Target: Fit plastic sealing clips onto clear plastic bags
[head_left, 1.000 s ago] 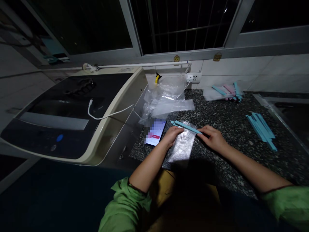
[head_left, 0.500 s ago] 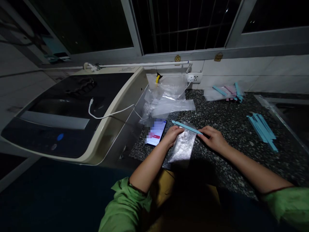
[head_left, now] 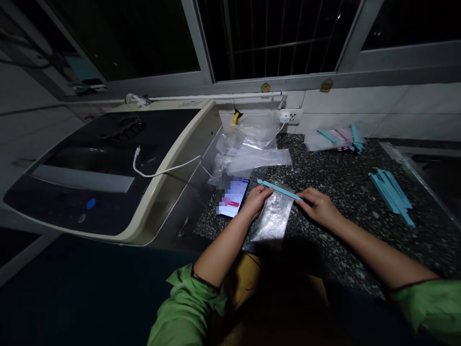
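A light blue bag sealing clip [head_left: 279, 188] lies slantwise across the top edge of a clear plastic bag [head_left: 272, 221]. My left hand [head_left: 258, 201] is closed, its thumb and fingers pinching the clip and the bag's edge near the clip's left part. At the clip's right end, my right hand [head_left: 317, 205] grips the tip between thumb and fingers. Below the clip the bag hangs down over the dark speckled counter [head_left: 345, 192]. Whether the clip is fully closed along its length is too small to tell.
A lit phone [head_left: 234, 199] lies left of my left hand. Clear plastic bags [head_left: 252, 149] are heaped behind it. Several blue clips [head_left: 391, 192] rest at the right, with a bag of blue and pink clips [head_left: 336, 138] by the wall. A washing machine [head_left: 173, 158] stands left.
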Motion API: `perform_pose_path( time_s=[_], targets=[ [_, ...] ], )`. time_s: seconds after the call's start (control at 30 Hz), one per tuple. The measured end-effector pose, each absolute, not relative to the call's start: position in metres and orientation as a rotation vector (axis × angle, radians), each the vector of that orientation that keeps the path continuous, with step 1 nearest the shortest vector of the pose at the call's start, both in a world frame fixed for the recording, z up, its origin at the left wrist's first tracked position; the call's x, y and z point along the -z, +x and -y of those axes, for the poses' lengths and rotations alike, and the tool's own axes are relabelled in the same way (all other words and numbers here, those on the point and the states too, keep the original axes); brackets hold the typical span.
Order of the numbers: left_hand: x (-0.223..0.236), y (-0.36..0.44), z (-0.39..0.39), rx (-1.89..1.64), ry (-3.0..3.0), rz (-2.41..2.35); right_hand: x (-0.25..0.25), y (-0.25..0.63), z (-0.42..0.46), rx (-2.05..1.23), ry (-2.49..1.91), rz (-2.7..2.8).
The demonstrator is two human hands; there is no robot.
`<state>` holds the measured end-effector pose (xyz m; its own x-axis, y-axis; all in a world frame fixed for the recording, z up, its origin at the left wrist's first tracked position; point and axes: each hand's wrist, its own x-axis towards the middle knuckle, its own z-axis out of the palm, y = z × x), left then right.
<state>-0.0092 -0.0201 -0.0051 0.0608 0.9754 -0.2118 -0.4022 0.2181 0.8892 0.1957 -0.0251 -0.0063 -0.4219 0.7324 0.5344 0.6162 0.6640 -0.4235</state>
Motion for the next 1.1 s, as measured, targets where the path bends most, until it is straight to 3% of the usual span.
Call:
perform_pose_path(
  time_s=[0.47,0.8,1.1],
  targets=[
    [0.0067,-0.0114,0.018,-1.317,0.787,-1.101,0.0032,0.1941,0.0271,-0.253,-1.012,2.148],
    [0.0064,-0.0095,0.0215,-1.271,0.917,-0.926,0.0042,0.1947,0.0222,-0.748,-1.234,1.949],
    [0.0005,-0.0094,0.0251,-1.253,1.021,-0.965,0.0008,0.1921,0.0236,-0.869,-1.232,1.88]
  ],
)
